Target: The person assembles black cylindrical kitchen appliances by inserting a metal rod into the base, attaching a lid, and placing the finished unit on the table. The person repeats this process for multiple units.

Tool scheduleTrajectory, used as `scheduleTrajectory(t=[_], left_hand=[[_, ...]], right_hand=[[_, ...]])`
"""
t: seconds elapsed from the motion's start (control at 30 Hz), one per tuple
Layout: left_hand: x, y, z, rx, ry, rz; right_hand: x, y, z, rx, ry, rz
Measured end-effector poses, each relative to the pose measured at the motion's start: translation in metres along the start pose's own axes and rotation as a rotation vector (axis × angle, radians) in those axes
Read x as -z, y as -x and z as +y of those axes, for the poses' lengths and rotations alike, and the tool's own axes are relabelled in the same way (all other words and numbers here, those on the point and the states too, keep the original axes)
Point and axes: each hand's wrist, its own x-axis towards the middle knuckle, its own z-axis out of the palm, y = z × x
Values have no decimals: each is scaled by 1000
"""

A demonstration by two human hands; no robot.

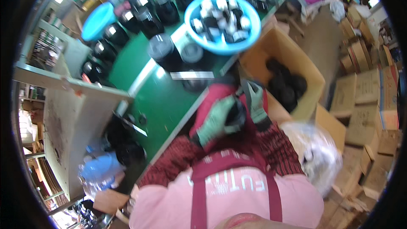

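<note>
My left hand, in a pale green glove, is wrapped round a dark, glossy, rounded part in front of my apron. Close to that part's upper right side is my gloved right hand. Its fingers are bent together near a small dark patch, and motion blur hides what they grip, if anything. Just beyond both hands, on the table edge, a black cylinder stands beside a pale flat strip.
Several black canisters stand on the green table. A light blue basin holds black and white pieces. To the right is an open carton with black parts inside, near a clear plastic bag and stacked cardboard boxes.
</note>
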Motion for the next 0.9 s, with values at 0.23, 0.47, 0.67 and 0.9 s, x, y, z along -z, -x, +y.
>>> scheduleTrajectory(t=[0.23,0.47,0.67,0.9], left_hand=[[-26,-19,-6,-222,-346,-127],[-13,-37,-30,-306,-380,-291],[-19,-23,-5,-421,-299,89],[32,-57,20,-231,-491,444]], right_hand=[[-88,-124,62,610,1237,-319],[-103,-172,107,474,1145,-634],[-91,-137,57,728,833,-607],[38,-74,-38,93,513,-630]])
